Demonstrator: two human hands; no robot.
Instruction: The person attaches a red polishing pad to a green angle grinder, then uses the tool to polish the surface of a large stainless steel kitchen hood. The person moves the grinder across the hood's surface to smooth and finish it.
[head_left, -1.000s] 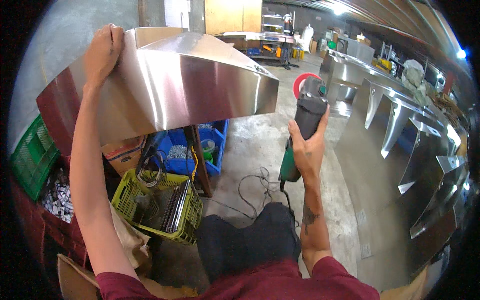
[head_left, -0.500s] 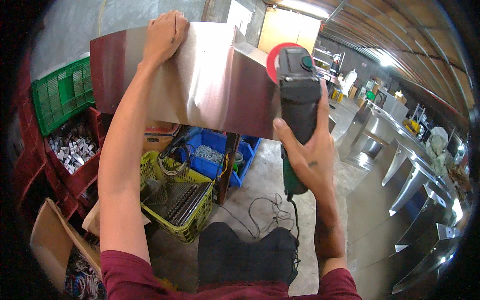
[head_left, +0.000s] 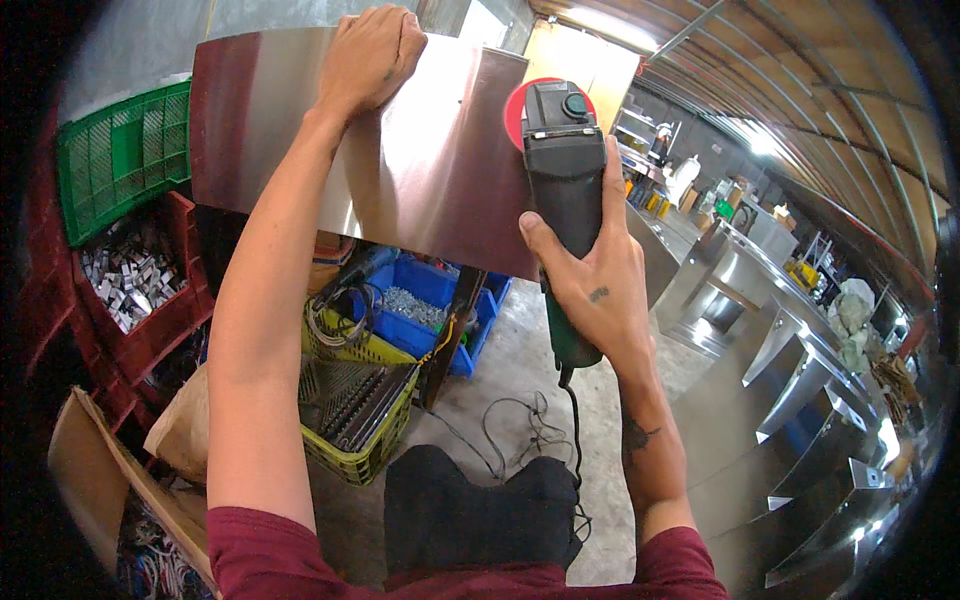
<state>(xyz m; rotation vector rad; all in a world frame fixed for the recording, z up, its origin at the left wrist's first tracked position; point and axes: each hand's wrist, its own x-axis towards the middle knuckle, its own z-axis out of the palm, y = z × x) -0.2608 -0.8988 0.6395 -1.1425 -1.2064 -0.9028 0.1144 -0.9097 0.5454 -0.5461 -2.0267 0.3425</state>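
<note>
A shiny bent metal sheet (head_left: 300,150) stands in front of me above the crates. Over its top edge my left hand (head_left: 375,62) is closed, fingers curled behind the sheet and partly hidden. My right hand (head_left: 595,270) is wrapped round the body of a black and dark green angle grinder (head_left: 565,190), held upright with the thumb on its left side. The grinder's red disc (head_left: 518,112) is at the sheet's right edge; whether it touches, I cannot tell. A black cord hangs from the tool's lower end.
Below the sheet are a yellow-green basket (head_left: 350,465) of metal parts and a blue bin (head_left: 400,330) of small hardware. A red crate (head_left: 180,235) of metal pieces, a green crate (head_left: 125,160) and a cardboard box (head_left: 90,460) stand left. Bent metal panels (head_left: 800,420) fill the right. The cord (head_left: 525,425) lies coiled on the floor.
The grinder and my right hand have shifted left and slightly up, with the disc still by the sheet's right edge. My left hand appears further right. The whole view has shifted slightly.
</note>
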